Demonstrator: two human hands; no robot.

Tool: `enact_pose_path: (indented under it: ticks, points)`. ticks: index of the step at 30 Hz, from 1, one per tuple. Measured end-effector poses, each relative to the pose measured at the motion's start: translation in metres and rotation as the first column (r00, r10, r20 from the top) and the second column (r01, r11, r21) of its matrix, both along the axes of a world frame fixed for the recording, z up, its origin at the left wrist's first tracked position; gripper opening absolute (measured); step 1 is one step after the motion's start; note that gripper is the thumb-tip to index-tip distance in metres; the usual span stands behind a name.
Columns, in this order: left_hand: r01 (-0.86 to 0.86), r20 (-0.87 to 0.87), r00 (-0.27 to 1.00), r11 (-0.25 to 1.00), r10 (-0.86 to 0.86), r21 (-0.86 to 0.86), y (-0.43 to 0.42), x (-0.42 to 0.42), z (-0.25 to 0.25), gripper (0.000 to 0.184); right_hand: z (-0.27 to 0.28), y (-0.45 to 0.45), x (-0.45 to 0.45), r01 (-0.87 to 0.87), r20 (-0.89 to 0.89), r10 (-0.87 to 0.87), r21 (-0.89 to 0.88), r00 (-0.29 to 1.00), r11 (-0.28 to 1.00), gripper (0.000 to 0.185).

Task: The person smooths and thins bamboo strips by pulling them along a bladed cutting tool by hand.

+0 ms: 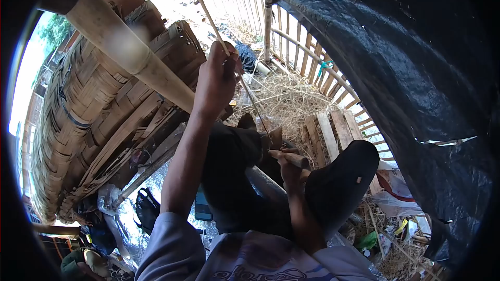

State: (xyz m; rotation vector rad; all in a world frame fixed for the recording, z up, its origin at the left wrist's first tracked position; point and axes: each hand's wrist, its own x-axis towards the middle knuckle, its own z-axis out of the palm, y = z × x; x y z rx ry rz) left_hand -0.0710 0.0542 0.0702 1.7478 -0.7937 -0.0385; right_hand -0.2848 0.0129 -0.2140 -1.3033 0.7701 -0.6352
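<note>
While the left hand (217, 80) is up high, its grip is closed on a long, thin stick (204, 10). The right hand (289, 170) is lower down, by the bent right knee (344, 174), and its grip is closed round a short, round piece of wood (294, 160). I cannot tell if that wood is the handle of a tool.

The stick goes right through the left grip. Its long line slants: one end goes up and away past the left hand, and the other end comes down toward the right hand. So the left hand is on the stick, and the right hand is nearest to its low end. I cannot tell if that end touches the wood. The stick is light brown, smooth and straight.

Past the hands is a messy heap of dry straw (284, 93), with flat wooden slats (327, 131) beside it. A thick, round bamboo pole (104, 28) crosses on the left, over a big, rough, woven mat (78, 119). On the right hangs a shiny, wrinkly black sheet (416, 88), next to a bamboo fence (268, 26). A phone (202, 208) and a black bag (147, 211) are by the left arm.
</note>
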Motion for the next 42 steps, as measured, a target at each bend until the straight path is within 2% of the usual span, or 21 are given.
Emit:
enact_pose_path:
  ticks: [1,3,7,9,11,12,13,15,16,17,19,20,24,28,31,33,35,37,38,40,42]
  points:
    - [0.013,0.004,1.0,1.0,-0.013,0.011,0.003,0.0,-0.001,0.008,0.012,-0.001,-0.001,-0.013,0.0,0.013,0.009,1.0,1.0,0.023]
    - [0.02,0.11,0.994,0.999,-0.023,0.028,0.007,-0.002,-0.002,0.011,0.06,-0.008,-0.007,0.027,0.215,-0.062,0.164,0.975,0.986,0.02]
    - [0.064,0.138,0.988,0.998,-0.064,0.004,0.008,0.004,-0.007,0.009,0.079,-0.01,-0.006,0.074,0.379,-0.117,0.127,0.918,0.989,0.016]
    - [0.06,0.138,0.988,0.998,-0.063,0.023,0.007,0.002,-0.005,0.008,0.046,-0.009,-0.005,0.066,0.322,-0.109,0.14,0.94,0.988,0.016]
    - [0.037,-0.053,0.998,0.999,-0.039,-0.026,0.004,-0.001,-0.003,0.007,-0.012,-0.008,-0.003,-0.057,0.094,0.083,-0.248,0.992,0.967,0.021]
    - [0.061,0.029,0.998,0.998,-0.061,-0.01,0.004,0.002,-0.005,0.007,-0.022,-0.003,0.002,-0.018,0.054,0.019,-0.021,0.998,1.0,0.021]
    - [0.062,0.03,0.998,0.998,-0.062,-0.007,0.004,0.002,-0.006,0.007,-0.032,-0.005,0.001,-0.017,0.055,0.018,-0.018,0.998,1.0,0.021]
    - [0.077,0.057,0.995,0.997,-0.077,0.002,0.007,-0.002,-0.004,0.007,0.008,-0.007,0.0,0.057,0.259,-0.075,0.075,0.963,0.996,0.02]
    - [0.067,0.015,0.998,0.998,-0.067,-0.008,0.008,-0.004,-0.003,0.008,0.03,-0.008,-0.001,0.053,0.26,-0.074,0.087,0.963,0.995,0.018]
    - [0.062,0.007,0.998,0.998,-0.062,-0.004,0.01,-0.004,-0.002,0.008,0.039,-0.01,-0.001,0.048,0.252,-0.07,0.091,0.965,0.995,0.018]
    - [0.058,-0.017,0.998,0.998,-0.058,-0.009,0.011,-0.002,-0.002,0.011,0.047,-0.015,-0.001,0.026,0.269,-0.003,-0.084,0.963,0.996,0.015]
    - [0.063,-0.004,0.998,0.998,-0.063,0.005,0.012,0.002,-0.003,0.013,0.044,-0.012,0.002,0.036,0.291,-0.023,-0.039,0.956,0.999,0.016]
    - [0.048,-0.064,0.997,0.998,-0.046,0.028,0.01,0.004,0.001,0.015,-0.006,-0.007,0.012,0.034,0.217,-0.011,-0.102,0.976,0.994,0.013]
    - [0.051,-0.11,0.993,0.998,-0.048,0.028,0.007,0.003,0.0,0.015,-0.019,-0.005,0.018,0.039,0.118,-0.045,0.047,0.992,0.998,0.012]
    - [0.056,-0.09,0.995,0.996,-0.05,0.068,0.011,-0.001,0.004,0.014,-0.008,-0.005,0.017,0.102,0.251,-0.114,0.06,0.961,0.993,0.012]
    - [0.051,-0.117,0.992,0.997,-0.044,0.06,0.011,-0.002,0.003,0.012,-0.003,-0.005,0.019,0.105,0.236,-0.075,-0.119,0.969,0.987,0.011]
    - [0.035,-0.142,0.989,0.999,-0.032,0.02,0.011,0.001,0.003,0.01,-0.026,0.002,0.019,0.12,0.239,-0.087,-0.128,0.967,0.985,0.012]
    - [0.04,-0.165,0.986,0.998,-0.032,0.046,0.009,-0.001,0.007,0.009,-0.042,0.002,0.013,-0.055,-0.005,0.055,-0.09,0.999,0.994,0.013]
    - [0.049,-0.173,0.984,0.997,-0.039,0.053,0.008,-0.003,0.008,0.01,-0.042,0.002,0.012,-0.043,-0.008,0.042,-0.097,0.999,0.994,0.013]
    - [0.036,-0.172,0.985,0.998,-0.028,0.048,0.005,-0.003,0.009,0.01,-0.041,0.001,0.019,0.046,0.04,-0.049,0.069,0.998,0.997,0.012]
    - [0.069,-0.158,0.986,0.997,-0.061,0.044,0.009,-0.003,0.007,0.011,-0.027,-0.002,0.025,0.091,0.172,-0.093,0.02,0.981,0.996,0.011]
